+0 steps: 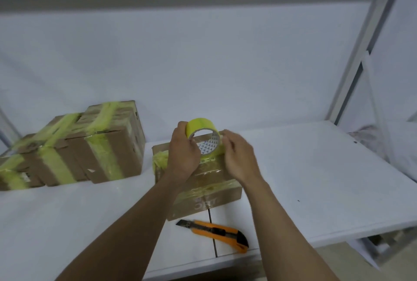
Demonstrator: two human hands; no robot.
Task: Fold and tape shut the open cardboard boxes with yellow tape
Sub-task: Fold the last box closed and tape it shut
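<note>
Seen from the person's own head, two bare forearms reach forward from the bottom edge over a white table [316,179].

Nearest, below both wrists and between the two forearms, an orange and black utility knife [214,233] lies flat on the table, its tip pointing left.

Just beyond the knife and directly beneath both hands sits a closed cardboard box [209,192]. Clear and yellow tape crosses its top, and a crumpled wad of yellow tape [160,158] sits on its corner just left of the left wrist.

Above the box, the left hand [183,156] grips a roll of yellow tape [199,126]. The thumb is on the roll's outer face and the fingers [194,145] curl into its open core. The roll stands on edge, its hole facing the viewer, with a strip of tape running down from its right side to the box top.

The right hand [240,158] is at the roll's right rim with its fingers curled close together. It is motion-blurred, so I cannot tell whether the fingertips pinch the tape.

Further off, well to the left of the left hand, stands a cluster of taped boxes [74,147], each banded with yellow tape.

Behind everything is a plain white wall [203,55], and a pale metal frame [361,55] rises far to the right of the right hand.
</note>
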